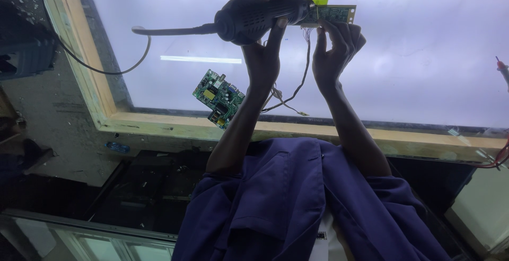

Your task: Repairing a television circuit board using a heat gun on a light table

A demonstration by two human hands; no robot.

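Two hands [262,54] [334,49], one heat gun [254,16], two circuit boards [335,14] [218,97].

I am seeing a lit white panel [413,70] sitting in a wooden frame [159,124]. A green circuit board [218,98] and thin wires [289,99] are lying on it.

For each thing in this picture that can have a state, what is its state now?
Left hand: gripping the black corded tool.
Right hand: fingers on the narrow circuit board.
Lit panel: glowing white.
Green circuit board: lying loose on the panel, wires attached.
Wooden frame: bordering the panel.
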